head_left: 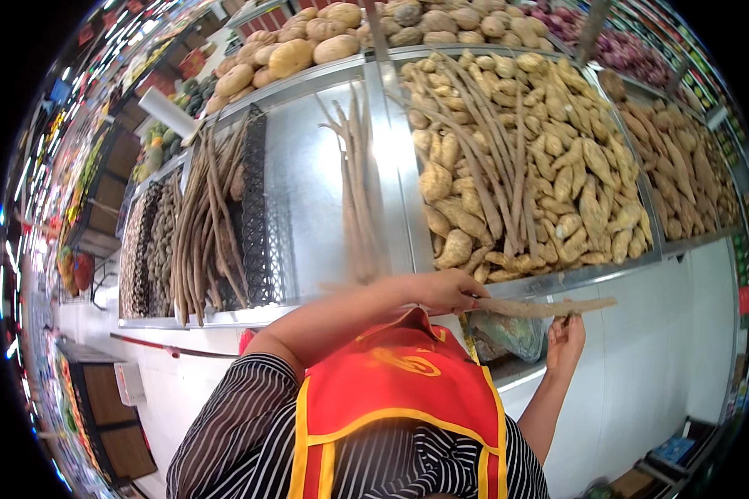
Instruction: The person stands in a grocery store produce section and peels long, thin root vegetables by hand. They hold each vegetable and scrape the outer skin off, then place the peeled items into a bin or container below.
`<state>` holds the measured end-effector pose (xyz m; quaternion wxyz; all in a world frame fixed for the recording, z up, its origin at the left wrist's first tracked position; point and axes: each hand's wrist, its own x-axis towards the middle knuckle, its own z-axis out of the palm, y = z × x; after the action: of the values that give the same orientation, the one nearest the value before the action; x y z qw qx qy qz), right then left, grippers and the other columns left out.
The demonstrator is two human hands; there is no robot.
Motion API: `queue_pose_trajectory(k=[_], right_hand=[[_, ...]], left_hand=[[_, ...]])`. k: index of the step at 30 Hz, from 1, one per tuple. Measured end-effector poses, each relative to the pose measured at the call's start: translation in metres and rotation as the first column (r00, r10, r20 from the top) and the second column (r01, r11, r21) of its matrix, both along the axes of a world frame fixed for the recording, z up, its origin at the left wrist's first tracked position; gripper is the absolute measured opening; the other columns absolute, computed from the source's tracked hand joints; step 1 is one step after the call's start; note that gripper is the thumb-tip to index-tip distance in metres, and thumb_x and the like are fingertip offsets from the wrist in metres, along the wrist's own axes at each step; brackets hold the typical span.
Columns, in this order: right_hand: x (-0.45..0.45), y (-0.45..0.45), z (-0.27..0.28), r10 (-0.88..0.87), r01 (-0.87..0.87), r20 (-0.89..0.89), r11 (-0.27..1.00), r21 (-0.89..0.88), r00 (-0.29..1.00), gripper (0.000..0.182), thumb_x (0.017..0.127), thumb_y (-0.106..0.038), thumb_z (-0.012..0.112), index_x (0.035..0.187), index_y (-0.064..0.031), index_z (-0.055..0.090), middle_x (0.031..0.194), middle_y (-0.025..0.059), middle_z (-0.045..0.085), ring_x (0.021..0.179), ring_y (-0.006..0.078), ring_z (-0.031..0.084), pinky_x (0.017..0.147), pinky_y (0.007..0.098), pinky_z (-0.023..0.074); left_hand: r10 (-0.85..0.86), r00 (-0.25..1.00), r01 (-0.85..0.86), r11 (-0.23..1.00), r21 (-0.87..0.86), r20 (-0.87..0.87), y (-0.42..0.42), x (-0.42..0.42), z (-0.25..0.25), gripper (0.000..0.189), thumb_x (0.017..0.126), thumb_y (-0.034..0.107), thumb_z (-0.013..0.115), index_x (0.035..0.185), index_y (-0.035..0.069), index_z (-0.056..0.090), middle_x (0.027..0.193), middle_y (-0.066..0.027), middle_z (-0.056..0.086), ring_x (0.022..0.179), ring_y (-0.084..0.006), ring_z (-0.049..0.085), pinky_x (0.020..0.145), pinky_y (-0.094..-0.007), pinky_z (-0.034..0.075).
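Note:
My left hand (446, 291) grips one end of a long brown root (537, 308), perhaps a yam, held across in front of me beyond the bin's front edge. The fingers of my right hand (565, 340) are on the root near its other end. Several long thin roots (499, 168) lie on a heap of knobbly yellowish tubers (590, 168) in the bin before me. To the left, a small bunch of long roots (354, 187) rests on a bare metal tray (299, 162). A larger bundle of long roots (203, 237) lies farther left.
Behind the bins stand pumpkins (290, 58) and red onions (640, 53). Brown tubers (680, 168) fill the bin at the right. The metal front rim (555, 282) runs close before me. A bagged green item (512, 334) sits below it. A black crate (677, 446) stands at lower right.

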<state>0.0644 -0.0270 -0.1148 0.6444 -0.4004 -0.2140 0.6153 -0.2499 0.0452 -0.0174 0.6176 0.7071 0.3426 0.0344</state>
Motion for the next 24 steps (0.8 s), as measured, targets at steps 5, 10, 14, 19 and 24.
queue_pose_trajectory(k=[5, 10, 14, 19, 24], right_hand=[[-0.006, 0.006, 0.003, 0.013, -0.007, 0.132, 0.999, -0.047, 0.991, 0.028, 0.087, -0.003, 0.054, 0.114, 0.001, 0.052, 0.075, 0.0, 0.049, 0.06, 0.0065, 0.044, 0.047, 0.0193, 0.0347], [-0.014, 0.016, 0.005, 0.001, 0.025, 0.227, 0.994, -0.109, 0.974, 0.014, 0.088, -0.006, 0.047, 0.098, -0.0007, 0.054, 0.071, 0.0021, 0.049, 0.058, 0.0085, 0.045, 0.047, 0.0205, 0.0348], [-0.013, 0.01, -0.007, -0.046, 0.077, 0.219, 0.988, -0.136, 0.975, 0.015, 0.09, -0.012, 0.042, 0.089, -0.0028, 0.054, 0.07, 0.003, 0.048, 0.058, 0.0104, 0.045, 0.047, 0.0222, 0.0339], [0.004, -0.007, -0.047, -0.146, 0.211, 0.233, 0.934, -0.288, 0.962, 0.017, 0.092, -0.016, 0.042, 0.085, -0.0049, 0.052, 0.07, 0.0026, 0.047, 0.058, 0.0111, 0.045, 0.048, 0.0244, 0.0332], [0.019, -0.016, -0.094, -0.106, 0.266, 0.397, 0.889, -0.373, 0.912, 0.021, 0.089, -0.021, 0.046, 0.094, -0.0049, 0.059, 0.088, 0.0057, 0.058, 0.079, 0.013, 0.055, 0.065, 0.0267, 0.0392]], left_hand=[[-0.02, 0.998, 0.021, 1.0, -0.014, 0.056, -0.004, -0.009, -0.012, 0.029, 0.089, 0.01, 0.049, 0.117, 0.008, 0.058, 0.071, -0.0034, 0.054, 0.065, -0.0101, 0.049, 0.06, -0.0262, 0.041], [0.329, 0.919, -0.256, 0.917, -0.306, 0.216, -0.001, -0.04, -0.022, 0.03, 0.09, 0.013, 0.051, 0.119, 0.006, 0.057, 0.078, -0.0006, 0.057, 0.069, -0.0113, 0.051, 0.062, -0.0254, 0.043], [0.743, 0.631, -0.659, 0.665, -0.351, 0.223, 0.014, -0.096, -0.015, 0.032, 0.092, 0.018, 0.052, 0.122, 0.008, 0.055, 0.076, 0.0002, 0.057, 0.058, -0.0079, 0.048, 0.049, -0.0202, 0.039], [0.923, 0.231, -0.812, 0.358, -0.461, 0.31, 0.059, -0.169, -0.031, 0.031, 0.091, 0.018, 0.053, 0.12, 0.007, 0.054, 0.067, -0.0001, 0.049, 0.05, -0.008, 0.043, 0.043, -0.0198, 0.033], [0.926, 0.031, -0.885, 0.201, -0.42, 0.377, 0.1, -0.198, -0.061, 0.035, 0.093, 0.017, 0.051, 0.124, 0.0, 0.049, 0.068, -0.002, 0.049, 0.048, -0.0093, 0.041, 0.043, -0.0215, 0.033]])
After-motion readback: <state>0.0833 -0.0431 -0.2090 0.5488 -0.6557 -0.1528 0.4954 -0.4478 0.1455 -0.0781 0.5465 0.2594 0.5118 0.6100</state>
